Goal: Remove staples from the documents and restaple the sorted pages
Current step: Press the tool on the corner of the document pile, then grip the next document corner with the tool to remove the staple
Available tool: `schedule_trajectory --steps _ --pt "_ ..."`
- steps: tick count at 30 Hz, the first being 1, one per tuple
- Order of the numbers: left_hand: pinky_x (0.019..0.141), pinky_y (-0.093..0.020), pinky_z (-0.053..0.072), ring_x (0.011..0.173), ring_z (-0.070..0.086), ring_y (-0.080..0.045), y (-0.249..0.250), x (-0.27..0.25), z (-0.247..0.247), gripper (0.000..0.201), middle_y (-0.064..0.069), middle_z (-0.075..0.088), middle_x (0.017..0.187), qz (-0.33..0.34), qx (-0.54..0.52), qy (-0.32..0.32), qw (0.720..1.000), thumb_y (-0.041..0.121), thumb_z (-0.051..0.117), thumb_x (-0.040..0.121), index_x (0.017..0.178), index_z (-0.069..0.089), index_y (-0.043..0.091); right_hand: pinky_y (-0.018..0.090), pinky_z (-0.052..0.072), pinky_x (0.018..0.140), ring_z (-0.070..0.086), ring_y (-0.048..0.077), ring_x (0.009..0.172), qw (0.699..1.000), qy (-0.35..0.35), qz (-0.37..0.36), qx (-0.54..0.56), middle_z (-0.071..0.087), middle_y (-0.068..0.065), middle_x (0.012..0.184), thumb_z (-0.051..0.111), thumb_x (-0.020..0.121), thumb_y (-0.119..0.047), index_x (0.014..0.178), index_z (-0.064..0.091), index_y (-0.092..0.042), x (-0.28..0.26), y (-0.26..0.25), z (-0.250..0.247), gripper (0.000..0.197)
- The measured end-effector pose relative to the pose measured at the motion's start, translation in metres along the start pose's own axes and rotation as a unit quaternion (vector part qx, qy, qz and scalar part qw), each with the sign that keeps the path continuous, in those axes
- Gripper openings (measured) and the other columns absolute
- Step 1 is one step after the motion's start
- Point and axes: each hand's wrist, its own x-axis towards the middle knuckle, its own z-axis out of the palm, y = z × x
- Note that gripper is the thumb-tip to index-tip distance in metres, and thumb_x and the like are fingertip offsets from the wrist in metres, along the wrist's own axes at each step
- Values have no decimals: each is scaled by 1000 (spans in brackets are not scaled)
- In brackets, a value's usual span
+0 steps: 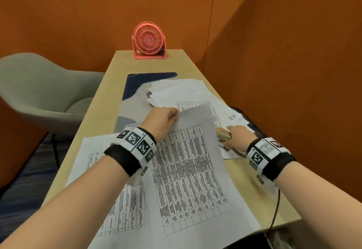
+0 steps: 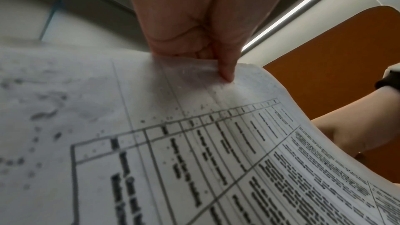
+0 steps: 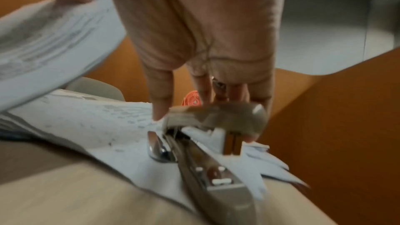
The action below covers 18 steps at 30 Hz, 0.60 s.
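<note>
Orange booth, counter (image 1: 101,100) strewn with papers: left hand (image 1: 160,120) pinches sheet (image 1: 188,170) top edge, lifting it, seemingly toward stapler (image 1: 223,136) that right hand (image 1: 238,134) fingers (image 3: 161,102) clasp.

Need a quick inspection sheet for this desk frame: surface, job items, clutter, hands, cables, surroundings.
Surface: light wooden desk with a dark blue patterned mat.
Job's things: printed table sheet lifted at its far edge; beige-and-metal stapler on paper at right, hinged open.
Clutter: loose pile of white sheets; more printed pages at left.
Grippers: left hand pinches the lifted sheet; right hand grips the stapler's top.
Cables: thin dark cable over the near right edge.
Surroundings: pink desk fan, grey chair, orange walls.
</note>
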Motion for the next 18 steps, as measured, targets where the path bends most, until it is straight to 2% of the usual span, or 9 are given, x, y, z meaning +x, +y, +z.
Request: schedule_trajectory --steps 3,5,7,8,9,12,14,16,18 --pt "77 -22 38 97 59 -23 1 0 0 25 -9 67 103 6 -17 -3 1000 12 45 96 113 63 6 29 43 75 59 28 100 1000 11 25 -4 62 13 114 62 85 -19 112 56 -6 6 1 4 30" --pt "79 -21 38 101 58 -22 1 -1 1 26 -8 67 107 6 -19 -3 1000 12 45 96 117 61 8 30 47 80 58 28 102 997 8 41 60 61 15 117 62 85 -16 121 53 -4 3 -1 -1 39" --pt "83 -21 39 103 58 -22 0 -1 1 26 -8 66 109 4 -24 -1 1000 13 46 96 118 61 9 30 51 68 60 25 86 980 51 51 184 63 14 106 63 84 -11 125 51 -4 -4 -7 -17 43" --pt "84 -22 40 103 58 -22 0 -1 2 26 -8 66 110 4 -26 0 1000 13 46 96 117 61 9 29 51 60 59 23 77 960 89 43 262 63 11 100 64 83 -9 123 52 -6 -10 -11 -28 42" --pt "84 -22 40 103 58 -21 0 -1 2 26 -8 66 110 4 -27 1 1000 13 47 96 117 61 8 30 51 59 58 21 74 934 139 28 329 62 7 97 66 82 -9 123 52 -7 -16 -17 -40 44" --pt "83 -21 41 102 58 -21 4 -2 2 26 -8 66 110 8 -26 0 1000 14 47 96 117 61 9 32 55 67 61 14 73 832 277 -63 476 62 -4 89 67 81 -9 111 58 -11 -40 -37 -81 31" --pt "88 -26 46 102 60 -21 8 -5 1 28 -8 66 110 13 -35 -1 999 11 46 95 120 59 11 37 58 74 65 16 79 765 322 -140 540 65 -4 88 69 81 -10 96 58 -16 -55 -53 -102 19" --pt "92 -31 47 102 61 -21 11 -8 0 31 -9 66 107 12 -51 -2 999 7 46 94 123 57 13 38 57 70 66 21 79 736 327 -195 560 66 2 86 70 79 -16 90 58 -21 -63 -68 -107 18" --pt "94 -35 48 103 61 -22 12 -11 -1 32 -10 65 108 13 -61 -4 998 6 47 94 123 56 15 33 54 59 64 21 68 743 315 -214 551 66 6 80 70 74 -29 90 58 -21 -66 -80 -102 22"
